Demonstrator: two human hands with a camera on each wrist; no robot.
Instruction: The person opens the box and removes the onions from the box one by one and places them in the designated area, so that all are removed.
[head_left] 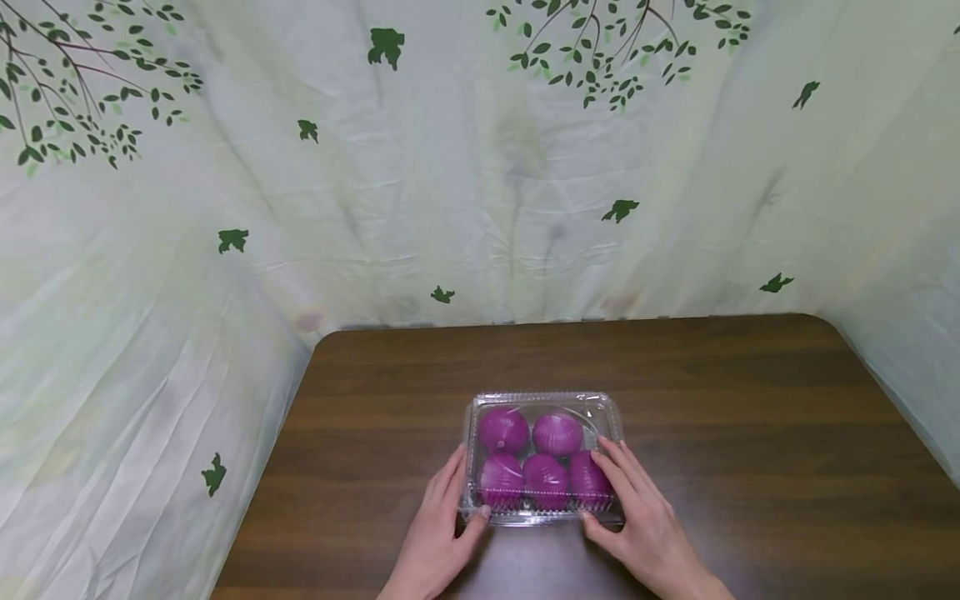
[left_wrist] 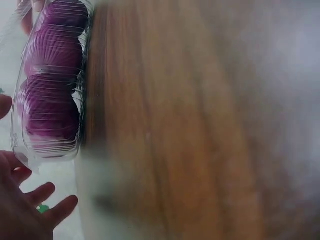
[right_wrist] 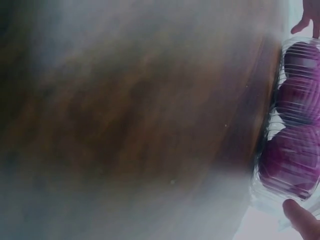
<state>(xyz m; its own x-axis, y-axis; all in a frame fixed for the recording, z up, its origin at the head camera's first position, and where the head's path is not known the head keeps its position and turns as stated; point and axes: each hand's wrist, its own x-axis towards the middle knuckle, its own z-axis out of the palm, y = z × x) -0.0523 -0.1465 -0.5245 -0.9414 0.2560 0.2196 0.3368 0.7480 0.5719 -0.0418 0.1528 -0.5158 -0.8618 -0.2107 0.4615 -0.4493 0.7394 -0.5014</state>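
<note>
Head view: left hand and right hand, fingers apart, against a clear container of purple onions.

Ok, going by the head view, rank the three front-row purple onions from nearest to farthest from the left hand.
From the left hand:
1. Left onion: front row, at the clear box's left side.
2. Middle onion: between the other two.
3. Right onion: front row, at the right side.

The container looks glossy plastic, the table smooth wood.
</note>
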